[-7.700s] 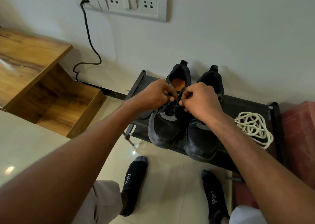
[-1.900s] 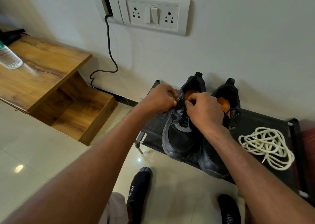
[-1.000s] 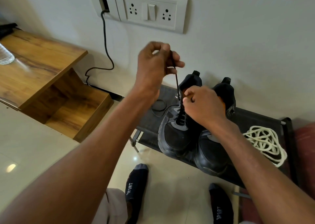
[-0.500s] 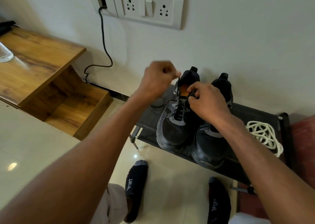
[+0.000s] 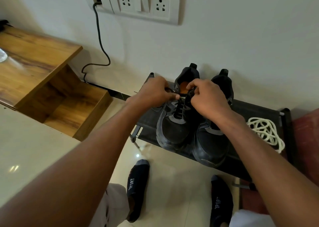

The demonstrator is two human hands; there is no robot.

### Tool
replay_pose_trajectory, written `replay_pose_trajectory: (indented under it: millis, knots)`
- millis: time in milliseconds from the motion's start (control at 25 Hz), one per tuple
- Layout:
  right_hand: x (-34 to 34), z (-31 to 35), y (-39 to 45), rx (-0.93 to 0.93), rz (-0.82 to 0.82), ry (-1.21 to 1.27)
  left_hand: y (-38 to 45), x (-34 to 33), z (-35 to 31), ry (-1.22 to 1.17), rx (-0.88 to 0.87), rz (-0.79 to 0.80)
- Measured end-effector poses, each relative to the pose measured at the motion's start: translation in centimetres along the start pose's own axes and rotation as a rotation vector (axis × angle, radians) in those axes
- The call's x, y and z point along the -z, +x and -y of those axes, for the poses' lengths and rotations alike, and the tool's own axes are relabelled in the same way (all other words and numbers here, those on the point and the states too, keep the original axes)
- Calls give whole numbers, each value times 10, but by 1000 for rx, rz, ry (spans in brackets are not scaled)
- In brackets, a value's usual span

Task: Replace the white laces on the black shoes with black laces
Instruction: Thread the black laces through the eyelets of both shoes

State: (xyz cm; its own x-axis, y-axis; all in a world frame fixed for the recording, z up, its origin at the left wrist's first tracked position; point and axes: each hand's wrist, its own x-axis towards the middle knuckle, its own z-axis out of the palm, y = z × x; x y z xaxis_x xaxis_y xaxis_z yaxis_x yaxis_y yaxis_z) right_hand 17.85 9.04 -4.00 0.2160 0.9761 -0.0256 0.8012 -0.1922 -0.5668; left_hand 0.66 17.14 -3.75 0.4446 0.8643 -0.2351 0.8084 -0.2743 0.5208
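Observation:
Two black shoes stand side by side on a low black rack (image 5: 255, 111), toes toward me. The left shoe (image 5: 174, 128) has a black lace (image 5: 180, 108) threaded through its eyelets. My left hand (image 5: 153, 93) pinches the lace at the shoe's top left eyelets. My right hand (image 5: 207, 97) pinches the lace at the top right eyelets and covers part of the right shoe (image 5: 212, 145). A loose pile of white laces (image 5: 264, 131) lies on the rack to the right of the shoes.
A wooden stepped shelf (image 5: 39, 81) stands at the left. A black cable (image 5: 98, 42) runs down the wall from a socket panel (image 5: 143, 4). My two feet in dark socks (image 5: 137, 187) are on the tiled floor below the rack. A red surface (image 5: 307, 140) borders the rack's right side.
My left hand, raised high a second ago pulling the black lace up, has come back down to the shoe's top eyelets. My right hand stayed at the tongue.

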Motion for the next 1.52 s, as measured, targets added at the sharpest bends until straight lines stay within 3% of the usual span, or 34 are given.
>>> replay_pose_trajectory:
  millis: [120, 240, 360, 560, 720, 800, 960, 1200, 1320, 1440, 1520]
  knots:
    - [-1, 0, 0, 6, 9, -6, 0, 5, -1, -88, -23, -47]
    - [0, -3, 0, 16, 7, -7, -3, 16, -14, -462, -86, -261]
    - [-1, -5, 0, 21, 6, -7, -3, 27, -20, -747, -111, -321]
    - [-1, 15, -6, 148, -170, -3, 2, 30, -5, -654, -20, -478]
    - [-17, 23, -12, 231, 50, -79, 1, 34, 0, -496, 3, -653]
    - [-26, 24, -14, 228, 90, -169, 0, 32, 1, -399, 8, -616]
    - [-24, 30, -13, 158, -27, -272, 2, 23, 9, -245, 62, -445]
    - [-23, 31, -22, 182, -13, -223, -3, 16, 0, -103, 131, -285]
    - [-19, 32, -14, 80, 69, 0, -2, 15, -8, -224, 18, -278]
    - [3, 37, -10, -243, 199, 561, -5, 14, -20, -438, -85, -228]
    - [19, 38, -11, -336, 249, 887, -9, 15, -31, -606, -123, -195]
